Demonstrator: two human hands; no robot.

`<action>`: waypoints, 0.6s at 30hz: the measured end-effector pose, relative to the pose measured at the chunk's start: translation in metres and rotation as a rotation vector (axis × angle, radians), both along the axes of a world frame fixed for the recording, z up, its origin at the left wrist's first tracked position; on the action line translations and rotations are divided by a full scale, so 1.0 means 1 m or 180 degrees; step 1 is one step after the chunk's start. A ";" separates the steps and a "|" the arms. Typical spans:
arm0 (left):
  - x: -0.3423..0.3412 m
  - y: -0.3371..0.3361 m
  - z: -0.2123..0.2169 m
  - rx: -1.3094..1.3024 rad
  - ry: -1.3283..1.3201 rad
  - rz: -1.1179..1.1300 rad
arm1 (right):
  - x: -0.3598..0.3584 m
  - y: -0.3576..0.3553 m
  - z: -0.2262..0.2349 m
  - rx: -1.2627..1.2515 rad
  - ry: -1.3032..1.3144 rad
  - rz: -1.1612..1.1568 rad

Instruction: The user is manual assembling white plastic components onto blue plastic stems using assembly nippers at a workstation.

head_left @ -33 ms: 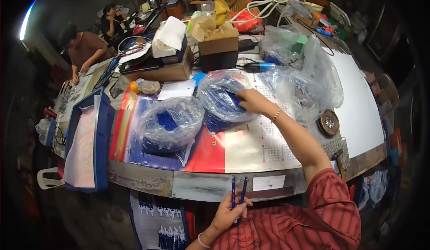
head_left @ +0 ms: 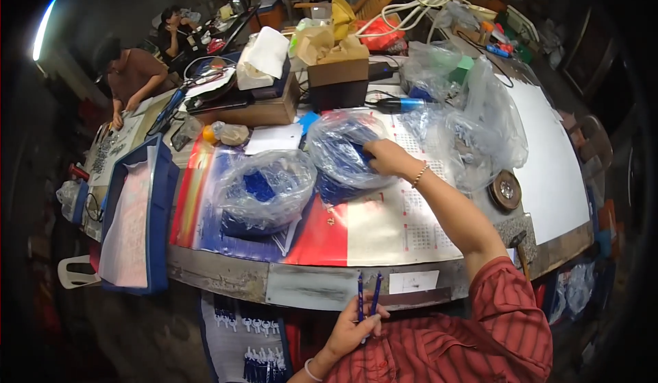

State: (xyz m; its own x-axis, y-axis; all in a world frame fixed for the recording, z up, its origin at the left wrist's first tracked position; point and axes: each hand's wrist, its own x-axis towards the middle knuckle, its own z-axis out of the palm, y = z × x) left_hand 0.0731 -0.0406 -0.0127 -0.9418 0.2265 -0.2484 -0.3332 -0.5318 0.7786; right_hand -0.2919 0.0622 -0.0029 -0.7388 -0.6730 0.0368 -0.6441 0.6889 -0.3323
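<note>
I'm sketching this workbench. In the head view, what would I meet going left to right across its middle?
Blue tray, left clear bag, right clear bag, right hand, round brown dish, white sheet.

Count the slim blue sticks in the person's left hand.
2: a left stick, nearly upright, and a right stick, tilted rightward, both held in the left hand. The grip may hide more.

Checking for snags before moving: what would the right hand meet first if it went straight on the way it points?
The right hand would likely meet the blue contents of the clear plastic bag first; depth is unclear, so the bag's film might come sooner.
</note>
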 end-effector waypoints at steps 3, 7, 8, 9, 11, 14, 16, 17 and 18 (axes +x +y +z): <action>0.002 -0.002 -0.006 0.0003 0.0000 -0.0085 | 0.002 -0.015 0.000 0.0434 -0.0031 -0.0546; 0.006 -0.009 -0.012 0.0008 -0.0064 0.0061 | 0.004 -0.026 -0.001 0.0577 0.0016 -0.0516; 0.006 -0.010 -0.013 0.0037 -0.0065 0.0086 | 0.004 -0.025 0.000 0.0576 0.0026 -0.0505; 0.006 -0.011 -0.013 0.0039 -0.0057 0.0095 | 0.004 -0.021 -0.001 0.0414 -0.0113 -0.0607; 0.004 -0.013 -0.012 -0.0020 -0.0064 -0.0005 | 0.005 -0.020 0.000 0.0251 -0.0242 -0.0707; 0.002 -0.011 -0.012 0.0073 -0.0025 -0.0097 | 0.008 -0.025 -0.004 0.0164 -0.0161 -0.0769; 0.000 -0.005 -0.010 0.0081 0.0020 -0.0176 | 0.001 -0.026 -0.017 0.0233 -0.0039 -0.0732; 0.001 -0.004 -0.010 0.0101 0.0037 -0.0201 | 0.001 -0.028 -0.017 0.0211 -0.0032 -0.0716; 0.001 -0.002 -0.009 0.0076 0.0045 -0.0186 | 0.002 -0.026 -0.016 0.0102 -0.0072 -0.0689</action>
